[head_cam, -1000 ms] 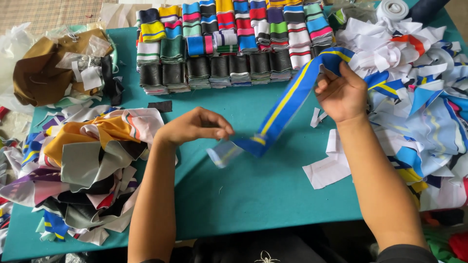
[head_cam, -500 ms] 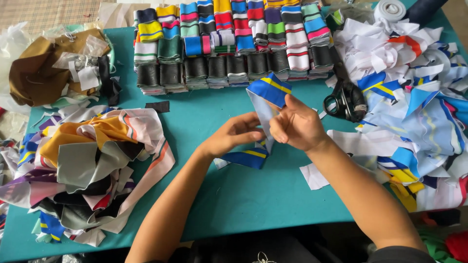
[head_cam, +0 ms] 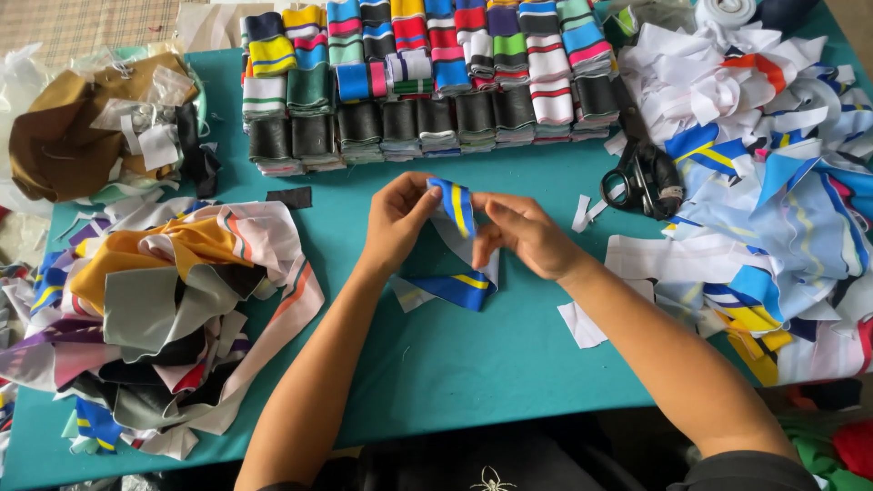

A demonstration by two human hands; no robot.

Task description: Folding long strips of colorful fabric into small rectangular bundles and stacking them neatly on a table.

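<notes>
Both hands pinch blue ribbed fabric strip with yellow stripe above teal worktop: left hand left, right hand right. Strip's tail hangs toward near side.

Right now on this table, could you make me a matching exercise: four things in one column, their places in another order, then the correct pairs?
Things:
1. scissors
2. blue striped band
3. brown cloth
4. folded stacks

Places:
A. far left corner
B. between left hand and right hand
C. row along the far edge
D. beside the right scrap pile

Pairs: 1-D, 2-B, 3-A, 4-C
</notes>
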